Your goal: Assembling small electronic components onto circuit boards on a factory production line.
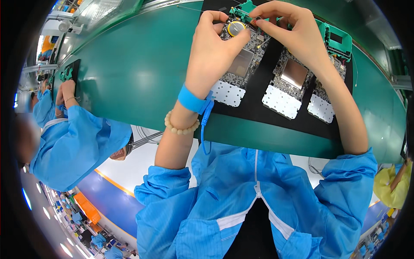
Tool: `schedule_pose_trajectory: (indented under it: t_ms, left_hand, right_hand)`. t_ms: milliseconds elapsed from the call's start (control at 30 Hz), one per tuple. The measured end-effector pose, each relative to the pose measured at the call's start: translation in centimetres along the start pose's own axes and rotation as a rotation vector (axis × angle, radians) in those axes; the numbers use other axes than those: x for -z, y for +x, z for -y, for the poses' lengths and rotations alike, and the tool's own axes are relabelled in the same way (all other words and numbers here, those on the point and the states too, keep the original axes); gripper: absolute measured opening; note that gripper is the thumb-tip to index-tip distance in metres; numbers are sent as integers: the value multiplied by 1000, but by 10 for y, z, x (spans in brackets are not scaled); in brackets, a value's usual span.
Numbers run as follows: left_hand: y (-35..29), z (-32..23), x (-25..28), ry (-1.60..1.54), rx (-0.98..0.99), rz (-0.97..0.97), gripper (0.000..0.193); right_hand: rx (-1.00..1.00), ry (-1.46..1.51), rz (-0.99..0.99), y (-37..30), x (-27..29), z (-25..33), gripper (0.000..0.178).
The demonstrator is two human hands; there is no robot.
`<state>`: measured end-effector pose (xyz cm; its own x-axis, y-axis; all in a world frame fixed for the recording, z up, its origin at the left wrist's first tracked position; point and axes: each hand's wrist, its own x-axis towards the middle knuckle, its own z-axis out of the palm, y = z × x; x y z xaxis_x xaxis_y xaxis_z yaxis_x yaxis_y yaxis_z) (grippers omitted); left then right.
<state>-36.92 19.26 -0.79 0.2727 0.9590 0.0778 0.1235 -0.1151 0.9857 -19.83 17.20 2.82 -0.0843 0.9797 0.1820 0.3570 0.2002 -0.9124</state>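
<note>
My left hand (pixel 214 52) curls around the upper end of the leftmost circuit board (pixel 254 49), index finger at its edge and thumb beside a round, yellow-rimmed coin cell (pixel 236 29). With thumb and index finger pinched together, my right hand (pixel 299 36) is at the board's top, next to a green plastic bracket (pixel 246 7). A tiny reddish part shows at those fingertips; its kind is too small to tell. A blue wrist strap (pixel 191 99) with a coiled cord circles my left wrist, above a beaded bracelet (pixel 181 125).
Two more circuit boards, a middle one (pixel 294 73) and a right one (pixel 321 105), lie on the black mat (pixel 254 101). Another green bracket (pixel 338 41) is at the far right. The green table (pixel 142 73) extends leftward, where a person in blue (pixel 82 138) works.
</note>
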Motion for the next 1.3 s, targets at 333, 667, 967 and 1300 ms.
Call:
schedule_pose_trajectory:
  t_ms: [333, 667, 967, 1300]
  left_hand:
    - [3, 7, -6, 88, -21, -16, 48]
    - [-2, 6, -10, 151, -78, -13, 37]
    - [-3, 12, -16, 15, -30, 21, 35]
    - [-5, 7, -24, -18, -77, -20, 30]
  right_hand:
    - [0, -32, -14, 0, 2, -7, 12]
    - [34, -92, -18, -3, 3, -9, 12]
    - [595, -476, -23, -8, 4, -10, 13]
    - [1138, 123, -165, 18, -9, -54, 14]
